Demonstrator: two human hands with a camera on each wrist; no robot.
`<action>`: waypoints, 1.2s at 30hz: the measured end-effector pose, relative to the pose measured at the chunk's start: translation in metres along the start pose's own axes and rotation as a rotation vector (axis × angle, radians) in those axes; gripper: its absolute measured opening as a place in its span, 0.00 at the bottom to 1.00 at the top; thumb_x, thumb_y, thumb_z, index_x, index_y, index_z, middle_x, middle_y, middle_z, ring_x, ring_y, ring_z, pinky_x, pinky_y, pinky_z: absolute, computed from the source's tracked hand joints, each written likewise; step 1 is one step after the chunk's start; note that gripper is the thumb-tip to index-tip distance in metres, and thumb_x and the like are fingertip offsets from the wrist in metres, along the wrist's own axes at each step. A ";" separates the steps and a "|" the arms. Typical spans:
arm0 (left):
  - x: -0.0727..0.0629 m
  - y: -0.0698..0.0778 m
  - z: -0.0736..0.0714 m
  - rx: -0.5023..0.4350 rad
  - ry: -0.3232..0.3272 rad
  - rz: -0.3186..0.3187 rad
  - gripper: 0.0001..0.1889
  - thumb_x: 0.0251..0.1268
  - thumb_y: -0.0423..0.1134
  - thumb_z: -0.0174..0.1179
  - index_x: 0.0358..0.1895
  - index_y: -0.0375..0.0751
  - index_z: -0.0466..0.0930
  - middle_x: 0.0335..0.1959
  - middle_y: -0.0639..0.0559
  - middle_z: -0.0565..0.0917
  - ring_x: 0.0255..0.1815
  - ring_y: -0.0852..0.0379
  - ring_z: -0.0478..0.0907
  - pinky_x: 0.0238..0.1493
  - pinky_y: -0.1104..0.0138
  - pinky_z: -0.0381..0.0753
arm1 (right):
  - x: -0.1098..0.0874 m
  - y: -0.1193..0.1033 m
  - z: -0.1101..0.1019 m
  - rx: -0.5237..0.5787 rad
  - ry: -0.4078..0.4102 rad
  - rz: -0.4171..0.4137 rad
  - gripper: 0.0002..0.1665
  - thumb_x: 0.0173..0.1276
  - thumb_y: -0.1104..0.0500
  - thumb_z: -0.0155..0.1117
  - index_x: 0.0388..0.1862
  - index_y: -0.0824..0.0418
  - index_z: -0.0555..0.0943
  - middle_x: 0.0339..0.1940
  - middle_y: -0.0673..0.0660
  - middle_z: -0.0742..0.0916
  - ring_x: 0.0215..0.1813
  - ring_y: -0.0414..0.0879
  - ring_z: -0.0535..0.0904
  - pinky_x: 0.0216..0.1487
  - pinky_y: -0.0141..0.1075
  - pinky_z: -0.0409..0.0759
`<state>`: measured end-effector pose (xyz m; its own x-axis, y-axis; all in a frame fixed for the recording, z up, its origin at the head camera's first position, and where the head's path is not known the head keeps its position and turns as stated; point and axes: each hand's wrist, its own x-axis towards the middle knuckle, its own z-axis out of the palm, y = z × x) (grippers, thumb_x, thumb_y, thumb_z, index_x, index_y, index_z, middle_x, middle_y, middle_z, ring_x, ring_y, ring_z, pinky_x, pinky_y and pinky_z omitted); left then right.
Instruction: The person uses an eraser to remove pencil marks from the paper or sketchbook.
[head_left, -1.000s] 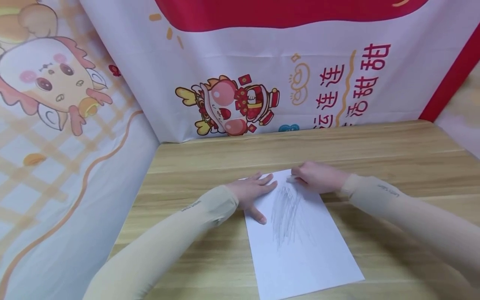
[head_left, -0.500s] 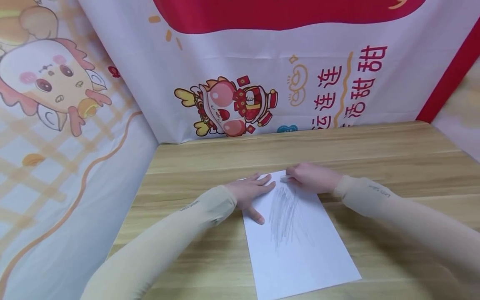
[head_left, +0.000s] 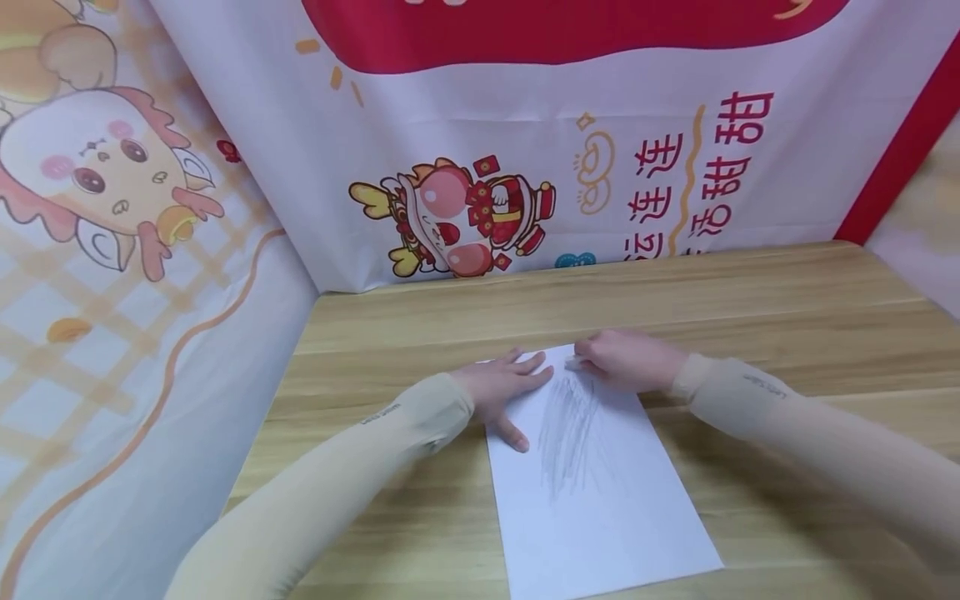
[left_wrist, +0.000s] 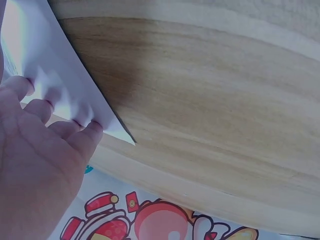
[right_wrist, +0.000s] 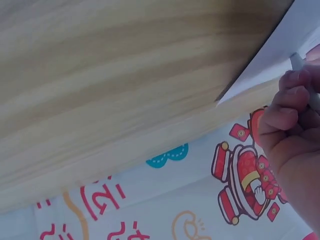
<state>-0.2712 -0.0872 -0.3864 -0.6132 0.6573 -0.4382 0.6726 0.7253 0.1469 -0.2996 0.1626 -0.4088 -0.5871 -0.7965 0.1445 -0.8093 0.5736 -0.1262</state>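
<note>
A white sheet of paper (head_left: 607, 533) lies on the wooden table, with grey scribbled strokes (head_left: 566, 437) down its upper middle. My left hand (head_left: 501, 390) rests on the sheet's upper left with fingers spread, its fingertips touching the paper in the left wrist view. Near the top edge, my right hand (head_left: 633, 360) pinches a thin grey stick, apparently a crayon (right_wrist: 297, 61), whose tip points at the paper. Most of the crayon is hidden by the curled fingers, so its exact kind is hard to tell.
The wooden table (head_left: 360, 533) extends around the sheet on all sides. Behind it hangs a white and red printed cloth (head_left: 480, 108) with a cartoon figure. Another patterned cloth (head_left: 247, 192) covers the left side, close to the table's edge.
The right hand with the crayon has shifted slightly left near the top of the paper, and the grey strokes look a little denser. The left hand stays in place on the sheet.
</note>
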 end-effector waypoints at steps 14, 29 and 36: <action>-0.002 -0.018 0.005 -0.041 0.090 0.102 0.57 0.48 0.66 0.71 0.77 0.42 0.55 0.79 0.49 0.51 0.79 0.46 0.40 0.74 0.58 0.45 | -0.008 0.002 0.005 0.035 0.013 0.055 0.03 0.65 0.66 0.68 0.35 0.61 0.82 0.24 0.49 0.83 0.24 0.36 0.77 0.28 0.34 0.81; -0.002 -0.016 0.007 -0.083 0.054 0.094 0.55 0.52 0.64 0.69 0.79 0.46 0.51 0.80 0.52 0.46 0.79 0.46 0.37 0.74 0.56 0.44 | -0.011 0.002 0.000 0.085 -0.058 0.131 0.05 0.65 0.65 0.70 0.39 0.62 0.82 0.28 0.49 0.84 0.29 0.38 0.80 0.36 0.35 0.84; -0.003 -0.019 0.009 -0.089 0.051 0.087 0.55 0.52 0.64 0.69 0.79 0.47 0.50 0.80 0.53 0.45 0.79 0.46 0.36 0.74 0.57 0.44 | 0.000 0.002 0.003 0.155 -0.028 0.130 0.02 0.69 0.64 0.66 0.38 0.62 0.81 0.28 0.49 0.83 0.29 0.39 0.78 0.35 0.36 0.82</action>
<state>-0.2783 -0.1047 -0.3954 -0.5764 0.7261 -0.3749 0.6860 0.6792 0.2610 -0.3006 0.1633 -0.4124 -0.6842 -0.7237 0.0899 -0.7129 0.6378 -0.2915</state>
